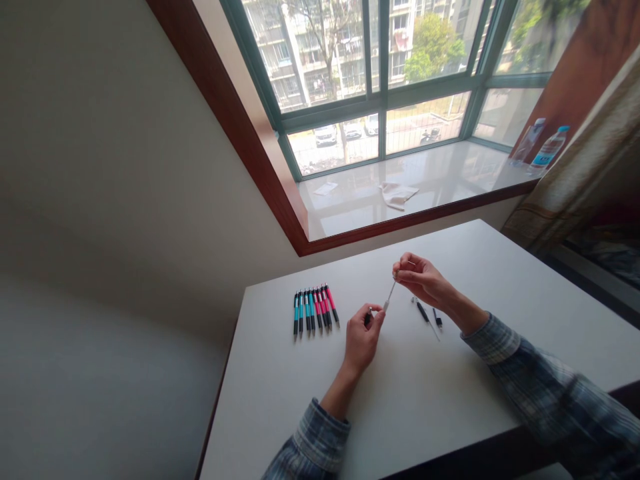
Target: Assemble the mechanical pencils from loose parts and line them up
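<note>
Between my hands, over the white table, a thin pen refill slants up to the right. My left hand is closed on its lower, whitish end, and a black pen part also sits in that hand. My right hand pinches the refill's upper end; a tiny piece at the fingertips is too small to make out. Left of my hands lies a row of several pens, teal ones beside pink ones. Loose pen parts rest on the table below my right hand.
The white table stands against the wall under a window. On the sill are a crumpled cloth, a paper and two plastic bottles. A curtain hangs at the right.
</note>
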Action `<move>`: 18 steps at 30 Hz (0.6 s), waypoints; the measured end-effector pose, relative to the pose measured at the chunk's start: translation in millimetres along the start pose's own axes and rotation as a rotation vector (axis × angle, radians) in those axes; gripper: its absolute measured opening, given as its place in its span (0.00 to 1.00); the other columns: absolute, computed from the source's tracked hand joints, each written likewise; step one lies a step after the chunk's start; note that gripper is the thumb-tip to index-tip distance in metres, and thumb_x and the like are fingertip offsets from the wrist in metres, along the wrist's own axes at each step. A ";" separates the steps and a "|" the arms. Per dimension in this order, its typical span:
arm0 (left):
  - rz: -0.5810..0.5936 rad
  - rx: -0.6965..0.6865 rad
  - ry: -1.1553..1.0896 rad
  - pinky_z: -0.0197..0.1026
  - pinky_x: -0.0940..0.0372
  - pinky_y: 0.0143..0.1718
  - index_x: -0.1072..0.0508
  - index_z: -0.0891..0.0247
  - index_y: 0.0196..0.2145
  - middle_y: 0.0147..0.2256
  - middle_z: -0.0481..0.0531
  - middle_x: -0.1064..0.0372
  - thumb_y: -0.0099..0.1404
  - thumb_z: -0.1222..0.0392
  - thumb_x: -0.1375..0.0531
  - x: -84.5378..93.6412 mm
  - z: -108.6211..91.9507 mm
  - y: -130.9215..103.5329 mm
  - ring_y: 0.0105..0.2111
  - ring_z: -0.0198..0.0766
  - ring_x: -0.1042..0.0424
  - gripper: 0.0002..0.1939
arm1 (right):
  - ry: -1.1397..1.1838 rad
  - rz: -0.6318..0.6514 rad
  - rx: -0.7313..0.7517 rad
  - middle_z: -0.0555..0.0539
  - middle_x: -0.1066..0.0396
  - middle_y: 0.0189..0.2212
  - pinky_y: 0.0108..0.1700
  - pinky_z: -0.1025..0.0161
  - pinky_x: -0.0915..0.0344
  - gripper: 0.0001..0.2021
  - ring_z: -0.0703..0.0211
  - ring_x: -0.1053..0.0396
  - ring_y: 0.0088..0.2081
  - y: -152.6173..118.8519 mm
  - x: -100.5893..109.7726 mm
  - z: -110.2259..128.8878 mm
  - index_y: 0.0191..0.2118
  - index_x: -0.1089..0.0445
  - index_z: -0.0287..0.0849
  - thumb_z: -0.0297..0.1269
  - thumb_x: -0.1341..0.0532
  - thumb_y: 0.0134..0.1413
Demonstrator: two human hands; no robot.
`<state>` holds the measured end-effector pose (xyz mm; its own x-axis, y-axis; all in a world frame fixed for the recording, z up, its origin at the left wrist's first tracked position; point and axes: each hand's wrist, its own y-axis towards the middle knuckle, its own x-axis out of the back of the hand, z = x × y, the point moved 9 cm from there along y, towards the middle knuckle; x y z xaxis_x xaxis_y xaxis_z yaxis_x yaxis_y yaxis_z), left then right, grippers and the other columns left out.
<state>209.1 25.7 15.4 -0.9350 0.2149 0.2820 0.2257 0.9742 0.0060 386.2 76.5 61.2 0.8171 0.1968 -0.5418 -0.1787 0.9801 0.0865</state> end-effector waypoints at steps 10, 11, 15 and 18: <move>0.000 0.001 -0.021 0.36 0.53 0.27 0.24 0.64 0.38 0.22 0.41 0.51 0.68 0.40 0.40 0.4 -1.5 -0.9 0.24 0.33 0.50 0.22 | -0.147 -0.032 -0.005 0.51 0.24 0.36 0.42 0.61 0.34 0.17 0.60 0.30 0.37 0.7 10.4 3.7 0.36 0.29 0.47 0.38 0.22 0.45; -0.001 0.001 -0.022 0.36 0.53 0.27 0.24 0.64 0.38 0.22 0.41 0.51 0.68 0.40 0.40 0.6 -1.6 -0.8 0.24 0.32 0.50 0.22 | -0.151 -0.028 -0.006 0.51 0.24 0.36 0.43 0.61 0.34 0.17 0.60 0.30 0.37 0.8 10.3 3.7 0.36 0.29 0.46 0.38 0.22 0.45; -0.004 0.002 -0.026 0.36 0.53 0.26 0.24 0.64 0.38 0.22 0.41 0.50 0.68 0.40 0.40 0.4 0.1 -0.1 0.24 0.32 0.50 0.22 | -0.153 0.001 -0.011 0.51 0.24 0.36 0.44 0.61 0.34 0.15 0.61 0.30 0.38 0.7 7.0 2.9 0.35 0.28 0.46 0.36 0.22 0.45; -0.006 0.002 -0.025 0.36 0.53 0.26 0.24 0.64 0.38 0.22 0.41 0.50 0.69 0.40 0.40 -0.3 2.7 0.1 0.24 0.32 0.50 0.22 | -0.165 0.016 -0.017 0.50 0.24 0.36 0.45 0.61 0.34 0.15 0.60 0.29 0.39 0.6 5.7 0.8 0.35 0.27 0.45 0.35 0.22 0.45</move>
<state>208.6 25.9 12.7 -0.9431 0.2102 0.2578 0.2191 0.9757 0.0057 391.2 78.2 58.8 0.8930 0.2149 -0.3955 -0.1999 0.9766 0.0793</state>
